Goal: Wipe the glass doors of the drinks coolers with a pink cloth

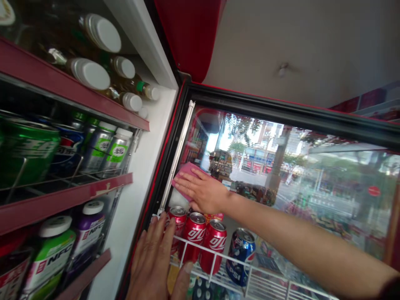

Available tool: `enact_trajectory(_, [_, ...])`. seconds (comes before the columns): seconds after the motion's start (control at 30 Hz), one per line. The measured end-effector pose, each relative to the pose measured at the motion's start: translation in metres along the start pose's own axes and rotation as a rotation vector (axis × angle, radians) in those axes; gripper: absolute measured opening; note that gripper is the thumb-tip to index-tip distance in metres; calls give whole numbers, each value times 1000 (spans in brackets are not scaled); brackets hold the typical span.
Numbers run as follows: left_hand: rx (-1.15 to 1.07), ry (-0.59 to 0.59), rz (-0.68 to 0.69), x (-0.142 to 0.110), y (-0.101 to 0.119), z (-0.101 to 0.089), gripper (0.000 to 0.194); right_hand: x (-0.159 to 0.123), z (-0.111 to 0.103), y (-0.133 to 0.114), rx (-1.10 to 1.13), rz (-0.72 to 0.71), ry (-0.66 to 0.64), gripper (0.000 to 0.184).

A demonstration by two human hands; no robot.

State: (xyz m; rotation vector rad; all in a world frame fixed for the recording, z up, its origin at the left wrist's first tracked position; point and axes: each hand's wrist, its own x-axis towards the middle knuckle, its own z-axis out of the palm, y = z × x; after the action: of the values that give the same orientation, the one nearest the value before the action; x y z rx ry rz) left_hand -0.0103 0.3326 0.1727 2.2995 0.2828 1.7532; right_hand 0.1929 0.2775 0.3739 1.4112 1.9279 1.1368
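A pink cloth [186, 168] lies under the fingers of my right hand [208, 193], which presses it flat on the glass door [281, 175], by the pane's left edge. My left hand [153, 258] is open, its fingers stretched toward the left end of the white wire rack [250, 266]; whether it touches the door frame I cannot tell. Just below my right hand, red cola cans [196, 229] stand in the rack. Beside them is a blue Pepsi can [240, 258]. My left hand partly covers the leftmost can.
On the left, the fridge shelves hold white-capped bottles [93, 74], a green can [28, 146] and NFC juice bottles [51, 254]. The white fridge wall [137, 166] and black door seal [165, 166] lie between shelves and glass. Street and trees show in the pane.
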Motion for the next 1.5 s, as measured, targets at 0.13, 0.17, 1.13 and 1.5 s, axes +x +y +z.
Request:
enact_trajectory(0.13, [58,-27,70,15,0,2,88,1,-42,64,-71,317,147,81])
enact_trajectory(0.17, [65,-27,72,21,2,3,88,1,-54,83,-98,475,237,81])
enact_trajectory(1.13, [-56,64,176,74,69,52,86,-177,-19,21,-13,162,11,89])
enact_trajectory(1.5, [-79,29,184,71,106,61,83,-273,-90,119,-276,980,377,82])
